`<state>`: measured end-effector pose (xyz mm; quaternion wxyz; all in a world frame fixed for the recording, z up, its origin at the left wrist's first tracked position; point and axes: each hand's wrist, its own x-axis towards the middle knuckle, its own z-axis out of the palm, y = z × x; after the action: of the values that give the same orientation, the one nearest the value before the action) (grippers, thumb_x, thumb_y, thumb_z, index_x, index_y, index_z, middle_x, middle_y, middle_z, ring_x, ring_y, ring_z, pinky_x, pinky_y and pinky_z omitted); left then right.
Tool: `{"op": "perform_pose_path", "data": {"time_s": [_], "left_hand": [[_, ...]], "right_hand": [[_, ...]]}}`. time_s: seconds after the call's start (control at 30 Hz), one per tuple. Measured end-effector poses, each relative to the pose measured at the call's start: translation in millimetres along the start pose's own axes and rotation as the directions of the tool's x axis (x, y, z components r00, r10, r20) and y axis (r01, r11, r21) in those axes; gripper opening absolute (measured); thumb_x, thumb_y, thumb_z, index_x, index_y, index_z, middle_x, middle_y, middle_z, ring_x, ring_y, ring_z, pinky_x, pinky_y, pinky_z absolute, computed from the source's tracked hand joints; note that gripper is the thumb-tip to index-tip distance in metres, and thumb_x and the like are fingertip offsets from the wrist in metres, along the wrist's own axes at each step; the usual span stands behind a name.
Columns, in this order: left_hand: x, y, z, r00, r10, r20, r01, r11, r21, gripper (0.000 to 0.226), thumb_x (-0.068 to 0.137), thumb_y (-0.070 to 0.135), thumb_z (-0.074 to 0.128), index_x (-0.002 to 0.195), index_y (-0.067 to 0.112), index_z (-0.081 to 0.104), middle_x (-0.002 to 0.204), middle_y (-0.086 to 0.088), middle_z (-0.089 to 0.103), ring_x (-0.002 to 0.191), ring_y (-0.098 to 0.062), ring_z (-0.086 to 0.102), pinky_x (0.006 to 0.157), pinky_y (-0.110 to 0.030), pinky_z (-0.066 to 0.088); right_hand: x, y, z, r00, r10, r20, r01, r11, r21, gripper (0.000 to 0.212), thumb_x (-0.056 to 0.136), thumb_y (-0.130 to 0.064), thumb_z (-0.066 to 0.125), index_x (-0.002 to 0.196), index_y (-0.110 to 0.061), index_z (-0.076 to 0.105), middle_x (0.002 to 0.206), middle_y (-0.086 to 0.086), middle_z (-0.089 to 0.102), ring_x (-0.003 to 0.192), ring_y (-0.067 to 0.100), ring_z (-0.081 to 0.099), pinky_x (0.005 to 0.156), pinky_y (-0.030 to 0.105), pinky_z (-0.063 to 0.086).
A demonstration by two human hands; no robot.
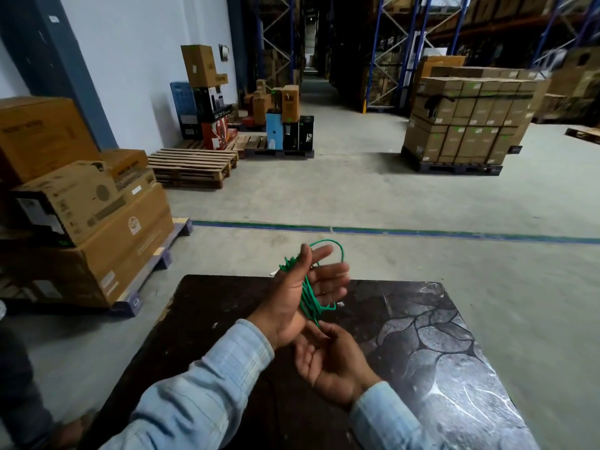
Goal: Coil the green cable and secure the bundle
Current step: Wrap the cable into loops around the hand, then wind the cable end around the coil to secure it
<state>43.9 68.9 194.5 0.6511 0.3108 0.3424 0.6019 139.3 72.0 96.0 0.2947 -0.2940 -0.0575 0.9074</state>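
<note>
- The green cable (310, 295) is wound in several loops around the left hand (292, 300), which is raised above the far edge of the dark surface (438, 352). One loose loop stands up past the fingertips, and a strand hangs down from the bundle toward the right hand (331, 362).
- The left hand is open, fingers spread and slightly bent, so the loops are held only by the shape of the hand, not by a clench. The right hand is below it, palm up, and it pinches the hanging strand at the fingertips, as far as I can judge.
- Risk: the loops look uneven. If the left fingers relax or come together, some turns may slide off and the bundle may fall apart.
- Risk: the high loose loop may catch a finger during the next wrap and make a tangle.
- Risk: if the right hand pulls the strand too hard, it may tighten the coil on the fingers, and taking it off for securing will be difficult.
- The bundle is not secured yet, in my judgement.
</note>
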Motion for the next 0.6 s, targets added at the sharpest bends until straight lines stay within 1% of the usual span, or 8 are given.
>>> {"op": "perform_pose_path", "data": {"time_s": [0.1,0.17,0.23,0.3,0.33,0.4,0.47,0.6], "left_hand": [[11.6,-6.1,-6.2,0.963,0.169,-0.209,-0.178,0.984,-0.026,0.048,0.098,0.049,0.034,0.132,0.020,0.051,0.119,-0.012,0.068,0.111,-0.025,0.065,0.097,-0.043,0.048],[17.6,-6.7,-12.8,0.927,0.231,-0.296,-0.230,0.972,0.040,0.047,0.098,0.049,0.036,0.133,0.020,0.050,0.123,-0.012,0.066,0.115,-0.026,0.062,0.094,-0.042,0.049],[21.1,-10.9,-20.8,0.926,0.235,-0.297,-0.176,0.961,0.211,0.043,0.097,0.047,0.041,0.125,0.018,0.056,0.120,-0.012,0.067,0.111,-0.025,0.065,0.091,-0.039,0.051],[21.3,-18.1,-26.0,0.952,0.169,-0.255,-0.064,0.926,0.373,0.038,0.096,0.046,0.044,0.111,0.016,0.062,0.108,-0.013,0.072,0.096,-0.023,0.070,0.082,-0.036,0.055],[20.4,-22.0,-27.7,0.967,0.111,-0.228,-0.004,0.906,0.423,0.040,0.096,0.046,0.045,0.106,0.012,0.063,0.099,-0.014,0.073,0.083,-0.022,0.072,0.072,-0.032,0.057],[18.0,-28.4,-32.5,0.983,0.002,-0.183,0.092,0.859,0.503,0.051,0.097,0.047,0.044,0.102,0.002,0.067,0.079,-0.012,0.073,0.064,-0.021,0.068,0.055,-0.025,0.053],[16.9,-31.9,-40.0,0.979,-0.081,-0.186,0.169,0.830,0.531,0.062,0.098,0.052,0.038,0.098,-0.002,0.071,0.069,-0.008,0.070,0.061,-0.020,0.063,0.050,-0.021,0.050],[13.2,-35.9,-52.8,0.945,-0.205,-0.254,0.312,0.800,0.513,0.081,0.091,0.072,0.023,0.080,0.005,0.067,0.060,-0.014,0.061,0.046,-0.023,0.057,0.040,-0.020,0.044]], "right_hand": [[-1.9,11.0,7.2,0.944,-0.319,-0.087,0.323,0.946,0.029,0.020,0.096,-0.011,0.047,0.109,-0.017,0.061,0.096,0.016,0.072,0.066,0.020,0.071,0.052,0.023,0.057],[-5.2,17.8,2.8,0.827,-0.561,-0.040,0.527,0.798,-0.292,0.021,0.097,-0.008,0.049,0.109,-0.016,0.065,0.101,0.014,0.071,0.077,0.019,0.070,0.058,0.023,0.057],[-5.7,17.8,-7.7,0.652,-0.751,0.103,0.601,0.430,-0.673,0.019,0.094,-0.010,0.058,0.101,-0.020,0.072,0.091,0.006,0.074,0.077,0.014,0.069,0.066,0.026,0.057],[-10.3,10.0,-13.1,0.548,-0.781,0.299,0.567,0.084,-0.819,0.015,0.088,-0.016,0.066,0.096,-0.024,0.076,0.083,-0.002,0.076,0.074,0.004,0.066,0.070,0.027,0.055],[-14.5,5.3,-11.8,0.533,-0.769,0.354,0.565,0.013,-0.825,0.012,0.086,-0.017,0.069,0.093,-0.023,0.077,0.078,-0.006,0.075,0.070,0.002,0.065,0.068,0.024,0.053],[-25.5,-3.9,-0.9,0.552,-0.753,0.360,0.587,0.044,-0.808,0.005,0.082,-0.014,0.073,0.082,-0.017,0.078,0.066,-0.010,0.072,0.060,-0.002,0.061,0.060,0.016,0.047],[-30.3,-10.9,10.0,0.618,-0.734,0.282,0.616,0.230,-0.753,0.006,0.080,-0.008,0.074,0.074,-0.007,0.075,0.055,-0.005,0.068,0.048,0.000,0.056,0.048,0.013,0.043],[-20.8,-10.0,16.2,0.729,-0.668,0.150,0.504,0.375,-0.778,0.031,0.081,-0.010,0.074,0.070,0.016,0.062,0.047,0.005,0.063,0.035,0.010,0.054,0.035,0.016,0.036]]}}
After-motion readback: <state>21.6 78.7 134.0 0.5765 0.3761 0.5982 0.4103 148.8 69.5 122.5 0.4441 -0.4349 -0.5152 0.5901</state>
